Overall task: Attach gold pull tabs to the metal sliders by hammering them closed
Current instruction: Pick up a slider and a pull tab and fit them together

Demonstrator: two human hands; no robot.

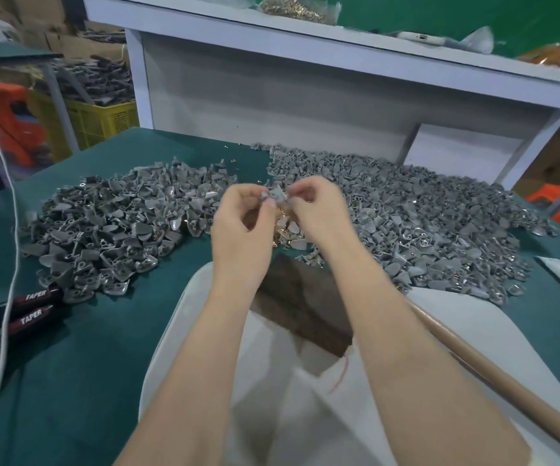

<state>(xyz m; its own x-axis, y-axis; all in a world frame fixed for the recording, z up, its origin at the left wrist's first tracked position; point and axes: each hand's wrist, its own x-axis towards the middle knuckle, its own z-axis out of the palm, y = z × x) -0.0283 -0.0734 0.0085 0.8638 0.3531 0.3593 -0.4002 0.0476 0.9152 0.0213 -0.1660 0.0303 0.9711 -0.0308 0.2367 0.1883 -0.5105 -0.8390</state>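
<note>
My left hand point(245, 223) and my right hand point(319, 210) are raised together above the green table point(87, 364). Between their fingertips they pinch one small grey metal slider point(276, 196). Whether a gold tab is held with it is too small to tell. Below the hands a small heap of gold pull tabs point(282, 227) lies on the table. A pile of grey sliders point(110, 230) spreads to the left. A larger pile of grey sliders point(423, 227) lies to the right. A wooden handle point(494, 375) lies at my right forearm.
A dark wooden block point(305, 304) sits on white cloth point(288, 415) under my forearms. Black tools marked TAPER point(19, 317) and a white cord point(6, 297) are at the left. A white shelf point(305, 79) stands behind the piles, with a bag of gold parts point(292, 8) on top.
</note>
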